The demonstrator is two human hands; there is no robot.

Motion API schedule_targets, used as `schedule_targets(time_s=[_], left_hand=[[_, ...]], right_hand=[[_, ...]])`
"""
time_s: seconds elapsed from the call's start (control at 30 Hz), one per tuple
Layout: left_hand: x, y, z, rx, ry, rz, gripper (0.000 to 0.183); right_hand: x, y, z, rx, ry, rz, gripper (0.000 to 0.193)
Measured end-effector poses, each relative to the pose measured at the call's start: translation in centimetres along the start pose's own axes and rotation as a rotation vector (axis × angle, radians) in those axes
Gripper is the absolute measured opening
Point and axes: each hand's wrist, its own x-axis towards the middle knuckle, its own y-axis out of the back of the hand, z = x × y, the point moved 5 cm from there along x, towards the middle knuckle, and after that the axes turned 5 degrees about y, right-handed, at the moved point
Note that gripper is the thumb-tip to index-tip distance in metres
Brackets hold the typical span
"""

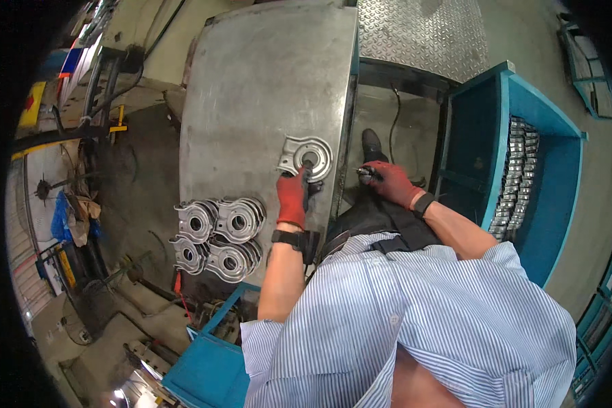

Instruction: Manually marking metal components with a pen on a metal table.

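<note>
My left hand (292, 197), in a red glove, presses on the near edge of a round stamped metal part with a centre hole (307, 155) that lies flat on the steel table (251, 88). My right hand (391, 182), also in a red glove, hangs off the table's right edge above my lap and is closed around a small dark tool (364, 174). Several stacks of the same metal parts (219, 234) stand to the left of my left hand.
A blue metal bin (547, 170) on my right holds rows of stacked metal parts (517, 177). Another blue bin (207, 370) sits low at the front left. A checker-plate step (421, 34) lies beyond the table. Cables and clutter cover the floor at left.
</note>
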Motion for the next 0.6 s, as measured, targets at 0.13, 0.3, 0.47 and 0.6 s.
schedule_targets(time_s=[0.13, 0.3, 0.47, 0.6], left_hand=[[-0.5, 0.3, -4.5, 0.292, -0.13, 0.181, 0.032], [-2.0, -0.1, -4.4, 0.269, -0.058, 0.231, 0.033], [-1.7, -0.3, -4.6, 0.289, -0.075, 0.228, 0.034], [0.5, -0.7, -7.2, 0.2, -0.174, 0.189, 0.034]], right_hand=[[0.4, -1.8, 0.1, -0.038, 0.065, -0.073, 0.04], [0.5, -3.3, 0.5, -0.102, 0.043, -0.197, 0.043], [0.5, -4.1, 0.7, -0.153, 0.049, -0.186, 0.044], [0.3, -5.1, 2.4, -0.171, 0.05, -0.14, 0.043]])
